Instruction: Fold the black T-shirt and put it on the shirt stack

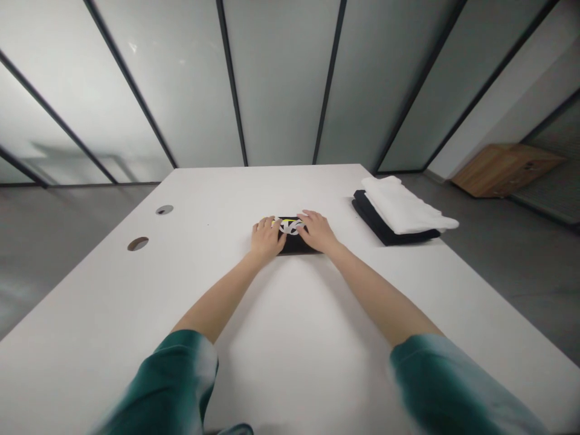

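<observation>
A folded black garment (pixel 299 245) with a white and yellow print lies flat on the table in front of me. My left hand (pixel 268 237) rests on its left side, fingers spread over the cloth near the print. Across from it, my right hand (pixel 318 232) lies on the right side, with its fingers stretched out and apart. Both palms face down, and neither hand grips the cloth. Part of the print and both side edges are hidden under the hands.
Toward the table's right edge, a white cloth (pixel 403 205) lies on folded black cloth (pixel 385 229), overhanging it. Two round holes, one nearer (pixel 138 243) and one farther (pixel 164 209), pierce the white tabletop (pixel 290 350) at left. A wooden cabinet (pixel 502 169) stands beyond, by frosted panels.
</observation>
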